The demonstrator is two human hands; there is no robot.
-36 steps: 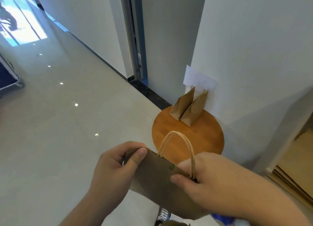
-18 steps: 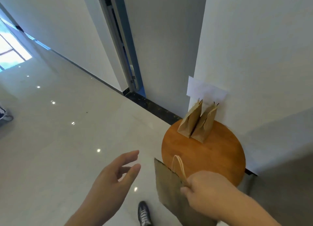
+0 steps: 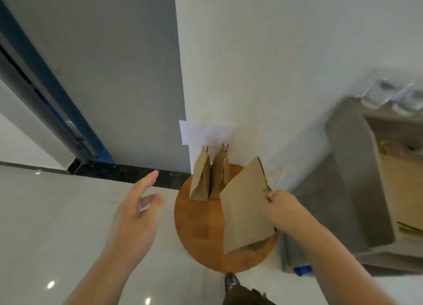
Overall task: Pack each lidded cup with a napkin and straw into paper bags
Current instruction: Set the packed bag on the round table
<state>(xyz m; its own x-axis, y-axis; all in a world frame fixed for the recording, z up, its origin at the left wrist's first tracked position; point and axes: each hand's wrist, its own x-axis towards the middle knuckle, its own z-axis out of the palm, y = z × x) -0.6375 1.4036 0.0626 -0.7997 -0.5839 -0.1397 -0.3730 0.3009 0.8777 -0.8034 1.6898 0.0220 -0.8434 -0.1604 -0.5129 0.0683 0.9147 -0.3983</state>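
My right hand pinches the top edge of a brown paper bag by its twisted handles. The bag hangs tilted over the right half of a small round wooden table, its bottom near or on the tabletop. Two more brown paper bags stand upright side by side at the back of the table, against the white wall. My left hand hovers over the floor to the left of the table, fingers spread and holding nothing. What is inside the bags is hidden.
A white paper sheet is stuck to the wall corner above the bags. A grey counter with shelves stands at the right, blurred clear cups on top. A dark doorway with a blue frame lies left. My shoe shows below the table.
My left hand let go of the bag and drew off to the left. My right hand carried the bag up and right over the table, beside the two standing bags. The view swung right.
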